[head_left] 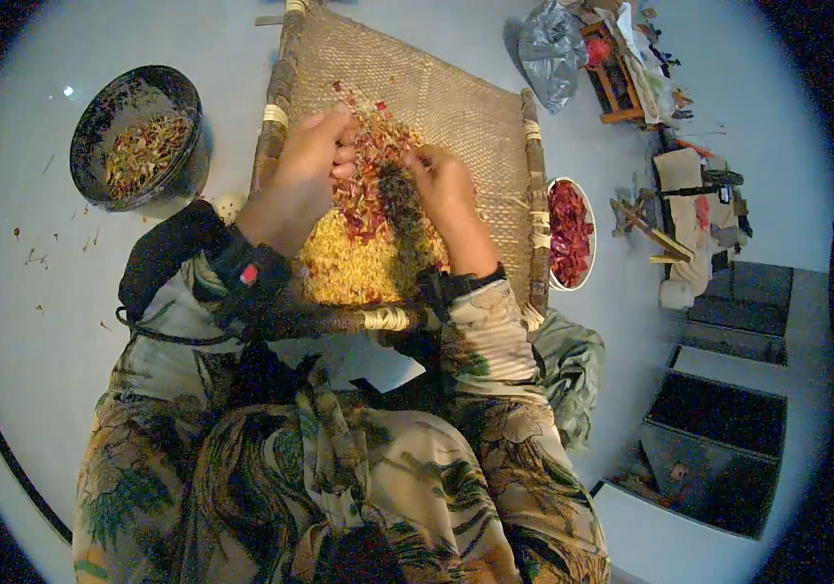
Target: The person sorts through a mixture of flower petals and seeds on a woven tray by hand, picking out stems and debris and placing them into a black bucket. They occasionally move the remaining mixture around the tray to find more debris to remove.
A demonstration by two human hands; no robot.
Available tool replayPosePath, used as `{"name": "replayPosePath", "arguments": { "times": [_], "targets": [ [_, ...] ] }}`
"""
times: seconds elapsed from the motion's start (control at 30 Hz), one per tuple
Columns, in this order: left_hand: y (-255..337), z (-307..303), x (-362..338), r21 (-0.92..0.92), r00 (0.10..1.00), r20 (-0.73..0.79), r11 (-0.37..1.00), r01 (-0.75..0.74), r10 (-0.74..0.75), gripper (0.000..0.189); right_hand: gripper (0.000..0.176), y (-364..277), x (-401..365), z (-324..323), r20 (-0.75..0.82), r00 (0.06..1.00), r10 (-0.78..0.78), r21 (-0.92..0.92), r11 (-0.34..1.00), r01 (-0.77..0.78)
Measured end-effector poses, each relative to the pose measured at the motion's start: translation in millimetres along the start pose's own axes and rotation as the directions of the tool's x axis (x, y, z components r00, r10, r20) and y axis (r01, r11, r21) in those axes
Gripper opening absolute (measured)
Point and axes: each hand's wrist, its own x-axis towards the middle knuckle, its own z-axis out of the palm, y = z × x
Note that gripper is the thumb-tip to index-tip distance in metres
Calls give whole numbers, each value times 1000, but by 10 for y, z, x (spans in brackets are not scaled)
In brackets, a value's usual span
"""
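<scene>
A woven fibre mat stretched on a wooden frame (431, 73) stands before me. On it lie a heap of reddish dried petals and plant bits (370, 131), a yellow granular pile (349, 263) and a dark strip of material (400, 204). Above the left edge of the red heap is my left hand (319, 151), its fingers curled closed; anything inside them is hidden. My right hand (444, 185) reaches over the right side of the heap, fingertips pinched together near the dark strip. Whatever that pinch holds is too small to name.
On the floor at left stands a black bucket (188, 156) with dried plant pieces inside. Right of the frame sits a white bowl of dark red petals (570, 234). A grey plastic bag (548, 54) and wooden furniture (621, 92) are farther right; scraps lie on the floor at left.
</scene>
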Motion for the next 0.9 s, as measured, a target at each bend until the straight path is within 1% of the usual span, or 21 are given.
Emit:
{"name": "replayPosePath", "arguments": {
  "times": [0.03, 0.13, 0.17, 0.27, 0.33, 0.4, 0.47, 0.5, 0.53, 0.57, 0.6, 0.63, 0.67, 0.73, 0.83, 0.9],
  "targets": [
    [76, -4, 3, -43, 999, 28, 999, -25, 27, 16, 18, 3, -17, 53, 146, 988, 48, 172, 982, -73],
    [249, 22, -49, -88, 997, -19, 994, -71, 70, 15, 19, 78, -9, 282, 208, 964, -163, 7, 986, 165],
    [268, 15, -47, -83, 996, -39, 994, -77, 74, 15, 20, 95, 15, 372, 306, 950, -59, -191, 974, 122],
    [309, 3, -20, -69, 994, -81, 995, -79, 73, 15, 18, 312, 22, 596, 308, 942, -136, -254, 942, 219],
    [311, -2, -23, -65, 994, -97, 997, -50, 44, 16, 18, 299, 8, 583, 290, 955, -65, -261, 955, 144],
    [303, -6, -32, -46, 993, -100, 996, -74, 69, 16, 17, 287, -45, 508, 267, 964, 13, -161, 986, 32],
    [277, -2, -28, -22, 990, -110, 995, -95, 92, 17, 17, 157, -57, 263, 251, 963, 102, 49, 992, -118],
    [251, -3, -17, -6, 987, -118, 994, -107, 106, 18, 15, 363, -56, 371, 181, 981, 65, 253, 961, -111],
    [220, 0, -6, 10, 985, -125, 993, -119, 119, 18, 14, 451, -17, 391, 206, 974, 95, 364, 916, -167],
    [186, 13, -11, 43, 987, -129, 994, -96, 101, 20, 14, 539, 18, 410, 235, 964, 122, 469, 855, -222],
    [148, 28, -27, 76, 988, -133, 994, -74, 84, 23, 14, 488, 46, 367, 265, 954, 144, 564, 779, -274],
    [105, 33, -30, 109, 988, -138, 993, -51, 66, 25, 15, 442, 69, 318, 237, 968, 81, 649, 728, -220],
    [31, 17, -3, 113, 988, -148, 993, -25, 42, 27, 15, 404, 88, 255, 292, 950, 112, 666, 689, -286],
    [-107, -23, 53, 120, 985, -171, 992, 26, -5, 30, 15, -6, 135, -33, 403, 901, 163, 683, 602, -414],
    [-111, 63, 21, 43, 972, -185, 987, 154, -143, 31, 20, -394, 151, -222, 413, 897, 156, 769, 468, -436],
    [-94, 86, 13, 44, 981, -137, 989, 143, -135, 30, 22, -210, 242, -39, 331, 933, 138, 701, 626, -341]
  ]
}}
